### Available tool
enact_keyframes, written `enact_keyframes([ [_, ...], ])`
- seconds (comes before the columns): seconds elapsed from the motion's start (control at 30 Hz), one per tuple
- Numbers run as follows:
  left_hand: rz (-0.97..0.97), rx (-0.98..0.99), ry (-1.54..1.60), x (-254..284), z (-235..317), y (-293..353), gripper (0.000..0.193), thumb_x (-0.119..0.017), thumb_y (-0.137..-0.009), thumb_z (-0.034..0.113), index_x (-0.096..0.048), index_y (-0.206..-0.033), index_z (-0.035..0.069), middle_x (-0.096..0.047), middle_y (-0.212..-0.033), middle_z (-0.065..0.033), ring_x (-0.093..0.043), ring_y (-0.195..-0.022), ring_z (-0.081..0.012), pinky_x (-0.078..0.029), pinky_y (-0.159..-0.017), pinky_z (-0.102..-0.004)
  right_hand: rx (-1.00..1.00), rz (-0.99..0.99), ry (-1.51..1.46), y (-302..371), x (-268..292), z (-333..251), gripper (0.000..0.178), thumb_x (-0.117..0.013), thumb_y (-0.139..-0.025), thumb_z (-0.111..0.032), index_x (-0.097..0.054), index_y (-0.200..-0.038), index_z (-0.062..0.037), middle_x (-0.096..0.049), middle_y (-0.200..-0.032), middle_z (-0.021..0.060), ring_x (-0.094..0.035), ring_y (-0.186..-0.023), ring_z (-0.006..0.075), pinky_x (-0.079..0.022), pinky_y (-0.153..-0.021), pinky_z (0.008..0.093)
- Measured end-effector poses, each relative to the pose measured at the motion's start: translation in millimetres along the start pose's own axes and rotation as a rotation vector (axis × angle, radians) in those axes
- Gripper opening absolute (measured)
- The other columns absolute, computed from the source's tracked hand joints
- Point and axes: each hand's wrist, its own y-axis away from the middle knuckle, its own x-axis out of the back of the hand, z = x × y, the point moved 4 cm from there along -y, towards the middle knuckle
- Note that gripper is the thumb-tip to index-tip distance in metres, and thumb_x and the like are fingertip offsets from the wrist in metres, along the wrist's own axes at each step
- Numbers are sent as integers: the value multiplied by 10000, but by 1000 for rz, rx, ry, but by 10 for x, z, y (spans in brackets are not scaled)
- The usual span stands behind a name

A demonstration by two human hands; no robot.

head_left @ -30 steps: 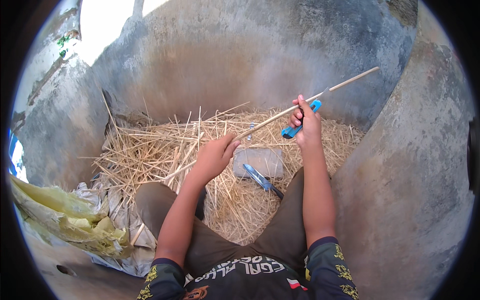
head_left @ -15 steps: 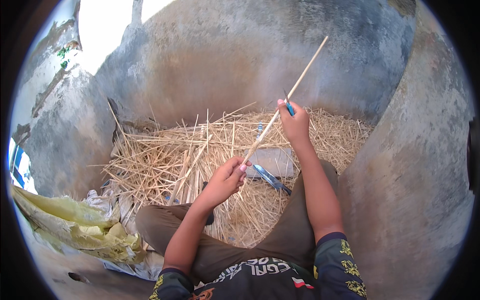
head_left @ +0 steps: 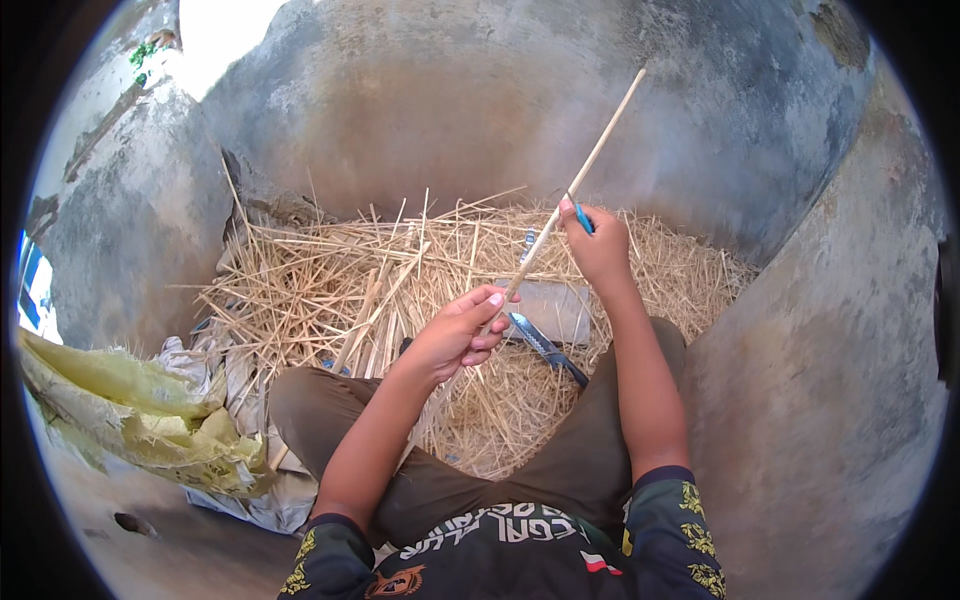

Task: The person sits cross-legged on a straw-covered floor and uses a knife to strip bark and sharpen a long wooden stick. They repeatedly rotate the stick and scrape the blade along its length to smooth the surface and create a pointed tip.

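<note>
A long, thin pale stick (head_left: 607, 133) runs slantwise from the far right down past my left hand (head_left: 462, 335). The fingers of that hand are closed round its lower part, and the tail end trails toward my left forearm. Higher up, my right hand (head_left: 600, 246) grips a small knife (head_left: 584, 219) with a blue handle. Its thin blade meets the stick close to my thumb; the exact contact is too small to make out. Beneath the stick, a grey block (head_left: 562, 308) lies on the straw. Beside it rests a bluish, blade-like tool (head_left: 546, 348) with a dark end.
Loose straw and shavings (head_left: 690, 262) cover the floor between my crossed legs and the curved grey wall (head_left: 420, 110). Longer split sticks (head_left: 300, 275) are heaped at the left. A torn yellowish sack (head_left: 150, 420) lies at the near left. Another wall (head_left: 810, 370) rises close on my right.
My left hand holds the stick farther from its lower end, which now sticks out behind that hand. The knife stays at the stick in my right hand. The whole view has shifted slightly.
</note>
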Motion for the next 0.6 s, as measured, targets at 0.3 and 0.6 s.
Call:
enact_keyframes([
  [0.3, 112, 31, -250, -184, 13, -70, 222, -459, -1062, 256, -538, -1166, 76, -391, -693, 68, -275, -474, -18, -210, -376, -188, -25, -221, 342, 258, -100, 224, 295, -617, -857, -279, -695, -771, -8, -648, -761, 213, -656, -746, 392, -517, -718, 490],
  [0.6, 223, -127, -528, -299, -188, -79, 222, -460, -1064, 244, -540, -1166, 64, -345, -618, 77, -288, -463, -25, -220, -381, -223, -54, -346, 345, 522, -60, 149, 299, -626, -831, -341, -690, -815, -50, -681, -730, 182, -680, -731, 383, -536, -697, 471],
])
